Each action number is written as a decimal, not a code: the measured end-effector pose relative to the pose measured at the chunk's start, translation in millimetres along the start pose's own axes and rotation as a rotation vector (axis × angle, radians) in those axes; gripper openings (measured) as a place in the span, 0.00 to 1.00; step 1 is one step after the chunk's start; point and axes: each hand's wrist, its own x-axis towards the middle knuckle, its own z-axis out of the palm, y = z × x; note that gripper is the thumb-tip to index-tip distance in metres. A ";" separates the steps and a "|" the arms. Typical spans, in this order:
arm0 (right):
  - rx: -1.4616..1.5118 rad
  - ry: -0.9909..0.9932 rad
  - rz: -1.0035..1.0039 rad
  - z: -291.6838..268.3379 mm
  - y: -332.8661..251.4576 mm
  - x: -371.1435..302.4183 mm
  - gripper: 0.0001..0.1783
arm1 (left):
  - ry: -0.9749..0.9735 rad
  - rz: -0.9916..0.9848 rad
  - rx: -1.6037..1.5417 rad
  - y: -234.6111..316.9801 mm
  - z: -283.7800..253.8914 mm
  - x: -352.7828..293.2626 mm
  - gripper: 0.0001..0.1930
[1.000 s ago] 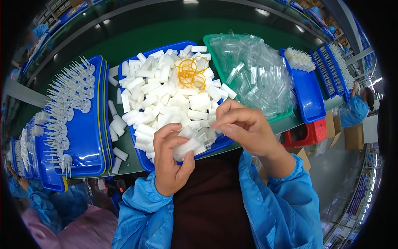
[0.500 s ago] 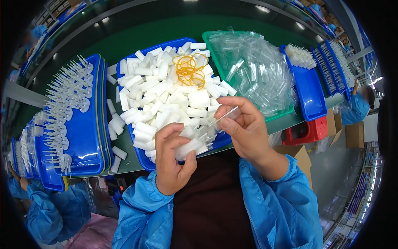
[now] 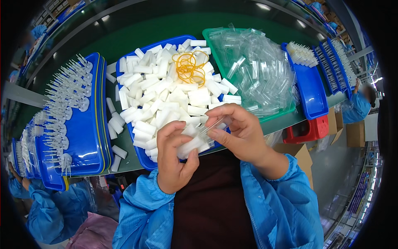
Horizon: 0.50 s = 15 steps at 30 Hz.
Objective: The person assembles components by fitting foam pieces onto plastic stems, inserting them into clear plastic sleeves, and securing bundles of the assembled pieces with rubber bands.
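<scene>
Bands (image 3: 190, 68) atop blocks (image 3: 166, 86); left fingers (image 3: 169, 130) grip white pieces (image 3: 190, 147), right fingers (image 3: 233, 111) pinch clear sleeve (image 3: 224, 123).

White pieces (image 3: 190, 147) bunched in left hand (image 3: 172, 157), partly hidden; clear sleeve (image 3: 216, 125) slanted in right hand (image 3: 244, 135), lower end near white pieces.

The green surface (image 3: 153, 29) at upper centre seems passable, though dim; heaped white blocks (image 3: 166, 93) obstruct mid-frame, spiked pieces (image 3: 66, 95) the left.
</scene>
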 end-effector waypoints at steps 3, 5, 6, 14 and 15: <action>-0.018 0.002 -0.041 0.2 2.1 -1.7 0.19 | -0.009 -0.038 -0.001 0.8 -0.1 -1.1 0.16; -0.025 0.013 -0.059 1.0 2.2 -2.8 0.19 | -0.021 -0.071 -0.009 2.9 -0.8 -1.7 0.16; -0.034 0.025 -0.078 1.4 2.8 -3.0 0.19 | -0.034 -0.069 0.001 3.2 -0.7 -1.2 0.16; 0.069 0.004 -0.010 0.3 1.5 -4.6 0.19 | -0.049 0.000 -0.008 1.9 3.2 -0.1 0.13; -0.076 0.007 -0.104 -0.6 3.6 -4.6 0.20 | -0.062 -0.012 0.019 2.6 2.8 0.4 0.13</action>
